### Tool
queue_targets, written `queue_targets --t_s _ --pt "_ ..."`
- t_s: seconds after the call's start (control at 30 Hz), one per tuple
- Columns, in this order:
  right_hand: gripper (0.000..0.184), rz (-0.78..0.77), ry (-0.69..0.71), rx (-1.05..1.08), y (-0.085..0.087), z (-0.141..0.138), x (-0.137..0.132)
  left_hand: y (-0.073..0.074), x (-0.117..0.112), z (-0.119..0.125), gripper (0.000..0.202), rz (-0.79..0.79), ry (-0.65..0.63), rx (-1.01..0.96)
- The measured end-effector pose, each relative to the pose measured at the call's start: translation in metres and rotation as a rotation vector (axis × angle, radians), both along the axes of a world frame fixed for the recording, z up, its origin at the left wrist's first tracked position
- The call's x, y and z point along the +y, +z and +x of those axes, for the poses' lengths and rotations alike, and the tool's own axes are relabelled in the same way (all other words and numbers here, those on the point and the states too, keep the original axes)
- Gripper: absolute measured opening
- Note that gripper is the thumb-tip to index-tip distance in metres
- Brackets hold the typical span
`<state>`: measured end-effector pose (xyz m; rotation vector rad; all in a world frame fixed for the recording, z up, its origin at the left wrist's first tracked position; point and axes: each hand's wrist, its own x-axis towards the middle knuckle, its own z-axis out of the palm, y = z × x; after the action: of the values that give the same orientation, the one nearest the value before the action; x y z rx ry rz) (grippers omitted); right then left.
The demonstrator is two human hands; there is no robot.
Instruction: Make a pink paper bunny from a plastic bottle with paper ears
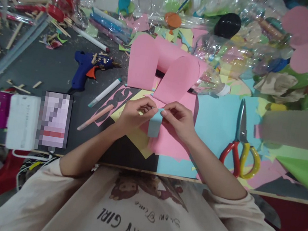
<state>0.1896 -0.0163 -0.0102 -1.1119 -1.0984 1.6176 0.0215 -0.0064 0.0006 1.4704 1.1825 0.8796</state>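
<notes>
A small light-blue paper strip hangs between my two hands, its top edge pinched at both corners. My left hand grips the left corner with thumb and forefinger. On the other corner, the fingertips of my right hand are closed. Pink paper lies beneath them, over yellow paper. Just beyond my fingers are two pink rounded paper pieces, one upright-looking piece and one slanted piece. Part of the strip's top edge is covered by my fingertips.
Scissors with red and yellow handles lie at right on light-blue paper. Left are a blue glue gun, a marker, a phone and a white power bank. Plastic bottles and paper scraps crowd the back.
</notes>
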Motion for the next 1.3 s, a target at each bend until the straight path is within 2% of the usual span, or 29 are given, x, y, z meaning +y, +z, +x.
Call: queue_targets --t_s 0.27,0.6,1.07,1.3 --pt "0.039 0.072 -0.012 -0.076 0.0005 0.0004 0.0004 0.0001 0.0004 0.0001 0.019 -0.038 0.005 -0.003" --pt "0.039 0.110 -0.007 -0.110 0.0007 0.0021 0.0008 0.0023 -0.0009 0.0003 0.019 -0.009 -0.016 0.001" --pt "0.040 0.093 0.010 -0.073 -0.0010 0.0029 0.0002 0.0010 -0.0023 -0.0011 0.023 0.028 -0.054 0.012" --pt "0.039 0.124 0.005 -0.100 -0.0007 0.0041 0.0004 0.0000 -0.0028 -0.0010 0.033 0.047 -0.046 -0.004"
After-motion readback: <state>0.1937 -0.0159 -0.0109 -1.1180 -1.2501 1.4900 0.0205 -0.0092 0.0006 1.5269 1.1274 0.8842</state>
